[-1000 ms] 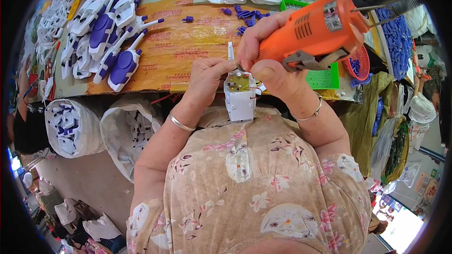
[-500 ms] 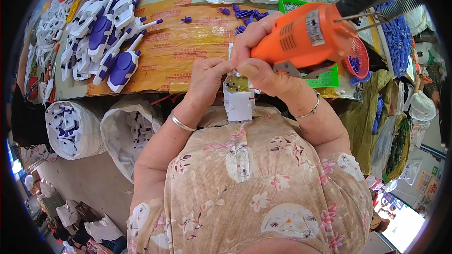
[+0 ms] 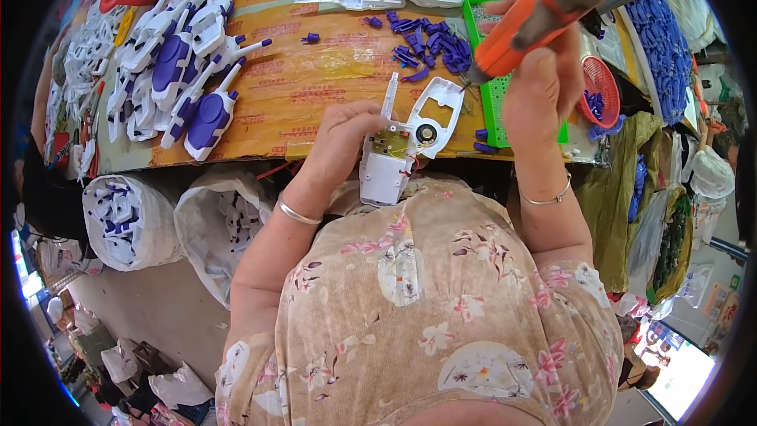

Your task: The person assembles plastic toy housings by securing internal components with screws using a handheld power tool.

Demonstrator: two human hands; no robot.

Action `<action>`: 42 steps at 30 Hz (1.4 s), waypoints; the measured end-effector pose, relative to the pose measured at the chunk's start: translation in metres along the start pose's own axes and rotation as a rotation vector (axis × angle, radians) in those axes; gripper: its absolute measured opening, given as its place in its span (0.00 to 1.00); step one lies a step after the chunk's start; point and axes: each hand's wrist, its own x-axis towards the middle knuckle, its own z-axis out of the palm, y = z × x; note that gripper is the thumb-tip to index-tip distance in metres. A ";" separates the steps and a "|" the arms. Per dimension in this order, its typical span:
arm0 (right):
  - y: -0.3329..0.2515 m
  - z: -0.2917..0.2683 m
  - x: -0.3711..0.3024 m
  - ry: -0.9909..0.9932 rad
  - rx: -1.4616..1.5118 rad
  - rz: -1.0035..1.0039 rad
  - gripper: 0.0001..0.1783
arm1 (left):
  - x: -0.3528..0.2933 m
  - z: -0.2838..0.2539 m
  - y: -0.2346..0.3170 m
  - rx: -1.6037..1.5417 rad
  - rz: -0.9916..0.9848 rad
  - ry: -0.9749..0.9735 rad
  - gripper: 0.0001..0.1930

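My left hand point(image 3: 344, 138) pinches an opened white plastic toy housing point(image 3: 384, 179) at the table's front edge, near my body. A green circuit board point(image 3: 388, 142) shows inside it. Beside it, joined by wires, lies the other white half with a round black speaker point(image 3: 426, 134). My right hand point(image 3: 542, 99) is raised to the right, its fingers partly hidden behind an orange electric screwdriver point(image 3: 544, 12) that it grips, thumb in front. The tool is tilted, its tip pointing down-left, apart from the housing and close to a green tray point(image 3: 495, 102).
Purple plastic parts point(image 3: 434, 43) lie loose on the taped cardboard. White-and-purple toys point(image 3: 177, 63) are piled at the left. Red baskets point(image 3: 601, 87) stand at the right and far left. White sacks point(image 3: 130, 221) of parts hang below the table's front edge.
My right hand has lifted the screwdriver off the housing, moving right and tilting it. The housing has shifted slightly left, and its speaker half now shows beside it.
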 end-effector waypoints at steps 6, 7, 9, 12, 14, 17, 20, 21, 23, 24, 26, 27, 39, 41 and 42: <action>-0.008 -0.025 -0.026 0.151 -0.371 0.130 0.09 | -0.010 0.001 0.008 0.069 0.073 -0.171 0.21; -0.006 -0.027 -0.029 0.155 -0.371 0.131 0.09 | -0.012 0.001 0.009 0.072 0.071 -0.173 0.21; -0.001 -0.032 -0.036 -0.206 -0.604 0.122 0.10 | -0.015 0.002 0.009 0.160 0.119 -0.197 0.25; 0.008 -0.025 -0.049 -0.264 -0.516 0.216 0.08 | -0.017 0.003 0.007 0.131 0.114 -0.177 0.25; 0.010 -0.018 -0.053 -0.350 -0.476 0.229 0.06 | -0.020 0.006 0.007 0.111 0.108 -0.162 0.25; 0.012 -0.007 -0.057 -0.406 -0.470 0.228 0.06 | -0.024 0.009 0.010 0.111 0.117 -0.126 0.24; 0.013 0.002 -0.055 -0.398 -0.439 0.248 0.10 | -0.027 0.010 0.011 0.150 0.131 -0.092 0.22; 0.012 0.006 -0.052 -0.369 -0.403 0.290 0.12 | -0.028 0.010 0.011 0.170 0.131 -0.080 0.21; 0.011 0.012 -0.047 -0.358 -0.286 0.405 0.12 | -0.029 0.012 0.011 0.173 0.137 -0.077 0.21; 0.012 0.014 -0.045 -0.345 -0.166 0.517 0.11 | -0.030 0.013 0.011 0.177 0.144 -0.074 0.21; 0.015 0.020 -0.043 -0.344 -0.136 0.568 0.11 | -0.031 0.015 0.012 0.174 0.157 -0.074 0.21; 0.017 0.022 -0.042 -0.342 -0.106 0.618 0.10 | -0.031 0.016 0.012 0.172 0.169 -0.075 0.20; 0.035 0.031 -0.056 -0.212 -0.179 0.504 0.11 | -0.029 0.019 0.010 0.158 0.152 -0.004 0.18; 0.035 0.032 -0.056 -0.209 -0.200 0.504 0.11 | -0.028 0.018 0.008 0.176 0.152 -0.011 0.18; 0.035 0.032 -0.056 -0.206 -0.220 0.505 0.11 | -0.028 0.017 0.007 0.194 0.152 -0.019 0.19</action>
